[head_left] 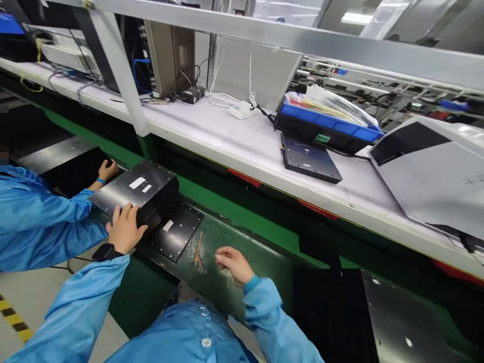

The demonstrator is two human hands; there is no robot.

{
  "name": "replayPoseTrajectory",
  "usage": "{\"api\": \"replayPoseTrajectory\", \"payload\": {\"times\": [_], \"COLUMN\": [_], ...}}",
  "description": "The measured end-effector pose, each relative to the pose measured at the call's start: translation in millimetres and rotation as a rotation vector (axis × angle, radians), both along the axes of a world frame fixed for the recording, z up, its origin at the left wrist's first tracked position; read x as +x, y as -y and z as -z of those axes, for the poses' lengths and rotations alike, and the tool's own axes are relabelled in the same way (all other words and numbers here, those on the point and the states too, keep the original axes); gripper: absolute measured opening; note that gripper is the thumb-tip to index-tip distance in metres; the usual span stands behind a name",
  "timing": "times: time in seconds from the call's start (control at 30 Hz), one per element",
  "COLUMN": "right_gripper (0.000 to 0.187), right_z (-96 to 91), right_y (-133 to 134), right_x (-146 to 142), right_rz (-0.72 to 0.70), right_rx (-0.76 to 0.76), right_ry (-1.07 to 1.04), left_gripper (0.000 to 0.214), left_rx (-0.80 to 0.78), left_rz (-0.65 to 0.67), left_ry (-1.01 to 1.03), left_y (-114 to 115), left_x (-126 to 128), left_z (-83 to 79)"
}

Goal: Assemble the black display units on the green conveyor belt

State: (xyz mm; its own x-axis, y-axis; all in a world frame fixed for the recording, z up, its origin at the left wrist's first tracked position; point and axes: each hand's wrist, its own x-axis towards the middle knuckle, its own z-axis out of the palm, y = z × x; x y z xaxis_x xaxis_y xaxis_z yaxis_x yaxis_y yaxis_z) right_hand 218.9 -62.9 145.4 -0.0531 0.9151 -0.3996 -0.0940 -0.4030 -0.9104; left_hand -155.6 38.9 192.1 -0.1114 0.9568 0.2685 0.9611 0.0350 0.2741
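Note:
My left hand (126, 231) rests with spread fingers against the near edge of a stack of black metal panels (157, 184), whose top panel carries two white labels. A single flat black panel (177, 231) with one label lies to the right of the stack on the green conveyor surface. My right hand (235, 264) hovers over the green surface, fingers curled in and thumb near the index finger. Nothing shows in it. Between this hand and the single panel is a worn brown patch (198, 251) on the surface.
At the left, a co-worker's hand (108, 170) is beside another dark stack (70, 156). More black panels (408, 322) lie at the lower right. Beyond runs a white shelf (227, 136) with a blue bin (328, 121), a flat black unit (310, 156), a power strip (242, 109) and cables.

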Motion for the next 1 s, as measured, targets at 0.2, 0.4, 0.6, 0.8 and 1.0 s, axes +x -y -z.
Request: {"api": "replayPoseTrajectory", "payload": {"times": [0.2, 0.4, 0.6, 0.8, 1.0], "right_gripper": [0.046, 0.038, 0.039, 0.045, 0.024], "right_z": [-8.6, -22.5, -24.2, -10.0, 45.2], "right_y": [-118.4, -164.1, -89.7, 17.3, 56.0], "right_x": [-167.1, -249.0, -120.6, -1.3, 21.6], "right_rz": [-0.255, -0.029, 0.085, 0.408, 0.487], "right_rx": [-0.046, -0.075, 0.055, 0.137, -0.078], "right_ry": [-0.208, -0.347, -0.228, 0.223, 0.701], "left_gripper": [0.040, 0.022, 0.028, 0.032, 0.028], "left_rx": [0.044, 0.126, 0.187, -0.225, -0.600], "left_rz": [0.140, 0.157, -0.014, 0.027, 0.439], "left_ry": [0.126, 0.446, 0.634, 0.863, 0.994], "left_y": [22.8, 63.4, 95.3, 77.2, 60.9], "left_x": [-2.7, 22.2, 5.1, 57.3, 207.9], "left_z": [22.7, 14.5, 9.7, 51.2, 82.8]}}
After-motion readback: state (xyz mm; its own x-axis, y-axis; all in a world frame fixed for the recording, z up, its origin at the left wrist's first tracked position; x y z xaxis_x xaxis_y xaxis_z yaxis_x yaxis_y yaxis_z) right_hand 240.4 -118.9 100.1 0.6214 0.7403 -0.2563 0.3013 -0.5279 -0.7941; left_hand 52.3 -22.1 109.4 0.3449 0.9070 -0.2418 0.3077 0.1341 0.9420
